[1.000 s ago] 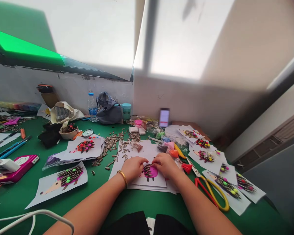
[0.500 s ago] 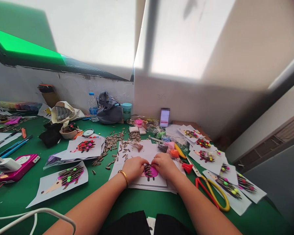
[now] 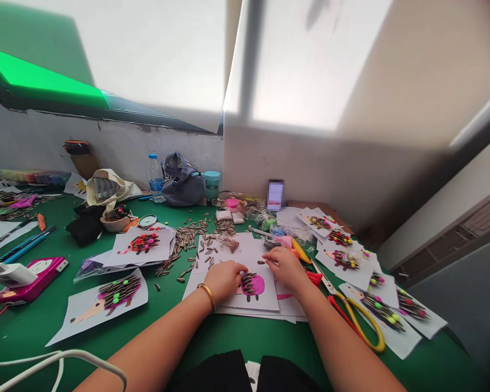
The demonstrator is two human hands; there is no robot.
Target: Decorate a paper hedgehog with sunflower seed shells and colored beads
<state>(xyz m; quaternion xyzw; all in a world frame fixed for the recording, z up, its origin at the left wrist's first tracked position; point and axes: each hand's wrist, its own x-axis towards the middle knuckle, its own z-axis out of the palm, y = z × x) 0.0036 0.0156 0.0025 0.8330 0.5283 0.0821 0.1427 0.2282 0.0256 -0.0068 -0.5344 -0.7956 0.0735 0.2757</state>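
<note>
A sheet of paper (image 3: 265, 300) lies before me with a pink hedgehog body (image 3: 258, 284) on it, dark sunflower seeds (image 3: 248, 283) stuck over its left part. My left hand (image 3: 224, 280) rests on the paper at the hedgehog's left, covering its head. Its fingers are closed together at the top left of the body; what they hold, if anything, is hidden. My right hand (image 3: 288, 268) is just above and right of the body, thumb and forefinger slightly apart. A single sunflower seed (image 3: 261, 262) is right by these fingertips.
Loose seeds (image 3: 190, 235) are heaped behind and left of the paper. Scissors (image 3: 351, 310) lie right of my right hand, beside several finished hedgehog pictures (image 3: 378, 310). Another picture (image 3: 106, 299) lies at the left, near a pink power strip (image 3: 30, 280). A phone (image 3: 275, 196) stands against the wall.
My right hand has lifted off the hedgehog body and moved up and right, its fingers coming apart. More of the pink body and a single seed now show. My left hand stays in place.
</note>
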